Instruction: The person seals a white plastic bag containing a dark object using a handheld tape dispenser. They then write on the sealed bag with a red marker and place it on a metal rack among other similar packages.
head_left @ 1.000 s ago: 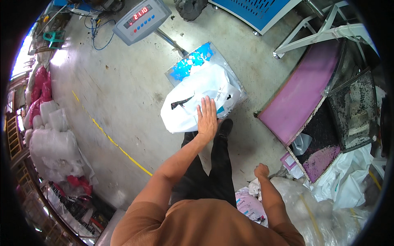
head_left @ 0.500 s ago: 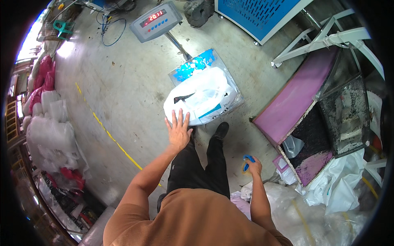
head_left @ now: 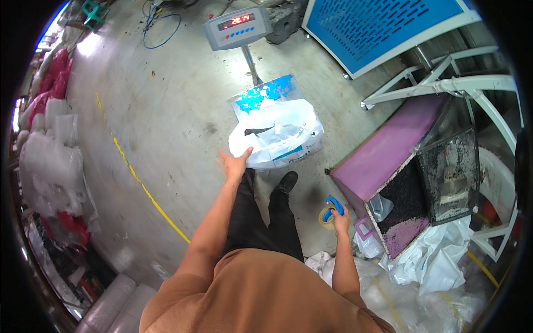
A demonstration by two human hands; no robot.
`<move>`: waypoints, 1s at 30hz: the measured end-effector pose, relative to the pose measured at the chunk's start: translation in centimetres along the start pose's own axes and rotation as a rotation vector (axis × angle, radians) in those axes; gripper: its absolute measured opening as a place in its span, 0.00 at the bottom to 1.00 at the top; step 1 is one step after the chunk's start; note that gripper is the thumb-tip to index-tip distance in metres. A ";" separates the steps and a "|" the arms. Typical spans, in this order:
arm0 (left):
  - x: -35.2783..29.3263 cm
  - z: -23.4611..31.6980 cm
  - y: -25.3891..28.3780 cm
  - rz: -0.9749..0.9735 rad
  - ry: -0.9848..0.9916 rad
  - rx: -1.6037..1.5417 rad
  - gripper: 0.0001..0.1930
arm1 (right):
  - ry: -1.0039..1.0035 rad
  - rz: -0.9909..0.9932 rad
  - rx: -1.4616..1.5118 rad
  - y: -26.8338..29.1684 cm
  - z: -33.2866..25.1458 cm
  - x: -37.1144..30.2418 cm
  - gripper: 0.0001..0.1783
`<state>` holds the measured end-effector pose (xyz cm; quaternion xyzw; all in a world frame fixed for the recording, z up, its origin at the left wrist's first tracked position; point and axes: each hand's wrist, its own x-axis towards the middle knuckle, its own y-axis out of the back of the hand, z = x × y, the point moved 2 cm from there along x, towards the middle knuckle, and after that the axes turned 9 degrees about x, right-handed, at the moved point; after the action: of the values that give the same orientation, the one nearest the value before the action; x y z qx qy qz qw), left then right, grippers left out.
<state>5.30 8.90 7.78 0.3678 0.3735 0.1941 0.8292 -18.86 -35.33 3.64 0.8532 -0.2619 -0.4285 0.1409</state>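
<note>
A white sack (head_left: 266,145) lies on a platform scale (head_left: 264,95) with worn blue paint on its plate. The sack's top is sunken, and a dark mark or opening crosses it. My left hand (head_left: 235,165) is at the sack's near left edge, its thumb against the white side and its fingers spread apart, partly blurred. Down by my right side, my right hand (head_left: 341,221) grips a blue tape dispenser (head_left: 334,205) that carries a roll of yellowish tape (head_left: 324,217). On its post beyond the sack, the scale's grey display (head_left: 237,28) shows lit red digits.
A purple box-like casing (head_left: 383,147) and a white metal frame (head_left: 438,86) stand on the right. Behind them is a blue perforated cabinet (head_left: 383,33). Clear plastic bundles (head_left: 383,288) lie near my right; wrapped stacks (head_left: 50,172) line the left, past a yellow floor line (head_left: 139,186).
My left hand has gone from lying flat against the sack to its edge, thumb up. The sack's top has sunk in. My right hand has turned, showing more of the tape roll.
</note>
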 end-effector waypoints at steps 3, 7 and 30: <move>2.9 -0.6 -0.7 -0.225 0.171 -0.062 0.45 | -0.025 -0.005 -0.033 -1.0 -2.4 -1.2 0.43; 3.0 -0.7 -1.7 -0.097 0.097 0.176 0.36 | 0.007 -0.020 -0.073 -1.9 -3.2 -1.3 0.43; 2.0 0.5 4.5 0.105 -0.416 0.275 0.19 | -0.473 -0.489 1.253 -8.7 -21.7 -10.3 0.19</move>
<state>6.78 12.83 10.46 0.5279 0.1982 0.1048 0.8192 -3.65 -21.98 19.18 0.6922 -0.2837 -0.3902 -0.5368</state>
